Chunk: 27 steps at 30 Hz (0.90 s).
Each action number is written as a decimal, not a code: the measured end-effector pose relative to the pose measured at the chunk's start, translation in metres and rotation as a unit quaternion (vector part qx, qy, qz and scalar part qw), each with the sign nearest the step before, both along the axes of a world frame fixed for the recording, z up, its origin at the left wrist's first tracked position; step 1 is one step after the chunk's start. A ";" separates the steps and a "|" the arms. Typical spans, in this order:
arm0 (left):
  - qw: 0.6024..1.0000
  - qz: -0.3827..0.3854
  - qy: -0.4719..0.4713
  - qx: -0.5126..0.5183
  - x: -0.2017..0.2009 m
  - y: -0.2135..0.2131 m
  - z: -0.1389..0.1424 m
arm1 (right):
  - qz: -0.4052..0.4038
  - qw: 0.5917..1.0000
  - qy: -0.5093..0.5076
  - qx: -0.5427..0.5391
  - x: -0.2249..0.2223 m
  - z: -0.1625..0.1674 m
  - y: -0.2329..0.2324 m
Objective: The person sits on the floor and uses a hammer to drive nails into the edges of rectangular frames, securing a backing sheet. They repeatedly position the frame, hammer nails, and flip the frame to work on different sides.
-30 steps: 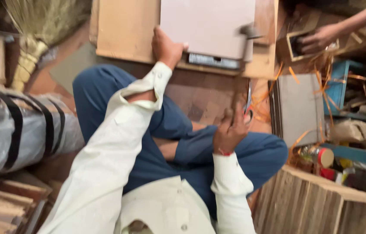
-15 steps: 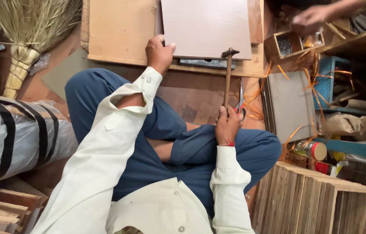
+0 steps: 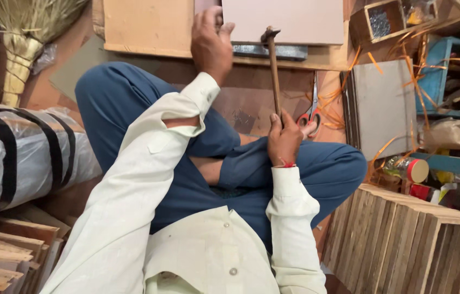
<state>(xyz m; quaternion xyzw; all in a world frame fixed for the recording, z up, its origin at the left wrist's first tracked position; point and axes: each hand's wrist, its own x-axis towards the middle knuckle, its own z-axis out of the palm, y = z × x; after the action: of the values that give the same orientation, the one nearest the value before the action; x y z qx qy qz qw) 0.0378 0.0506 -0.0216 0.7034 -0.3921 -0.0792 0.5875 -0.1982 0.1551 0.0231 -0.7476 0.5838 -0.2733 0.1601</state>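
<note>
Right hand (image 3: 284, 142) clenched round the near end of a wooden-handled hammer (image 3: 273, 71), head far, over the metal strip (image 3: 271, 51) at the near edge of a pale board (image 3: 290, 19). Left hand (image 3: 211, 43) pressed flat on the wooden board (image 3: 148, 24) just left of it. Red-handled scissors (image 3: 311, 111) lie on the floor right of the hammer

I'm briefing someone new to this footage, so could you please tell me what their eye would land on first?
Most striking is the wooden-handled hammer held upright in the right hand, its metal head near the pale flat board at top centre. The left hand presses on the light brown wooden panel beside that board. At top left stands a straw broom, and red-handled scissors lie on the floor right of the hammer.
</note>
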 end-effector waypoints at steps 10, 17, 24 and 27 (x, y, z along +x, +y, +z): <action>0.820 -0.441 -0.226 0.287 -0.068 0.056 -0.061 | -0.028 0.886 -0.343 0.311 -0.019 -0.007 -0.019; 0.763 -0.524 -0.349 0.147 -0.077 0.057 -0.085 | -0.046 0.885 -0.325 0.330 -0.018 -0.005 -0.017; 0.756 -0.519 -0.369 0.151 -0.084 0.060 -0.085 | -0.005 0.930 -0.277 0.241 -0.013 -0.012 -0.017; 0.787 -0.493 -0.338 0.152 -0.083 0.063 -0.080 | -0.026 0.963 -0.191 0.190 -0.009 -0.014 -0.013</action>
<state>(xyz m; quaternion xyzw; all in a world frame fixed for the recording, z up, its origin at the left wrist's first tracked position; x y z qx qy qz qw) -0.0452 0.1131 -0.1016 0.4763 -0.8419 -0.1740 0.1845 -0.2075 0.1417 0.0087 -0.6218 0.6030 -0.2993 0.4002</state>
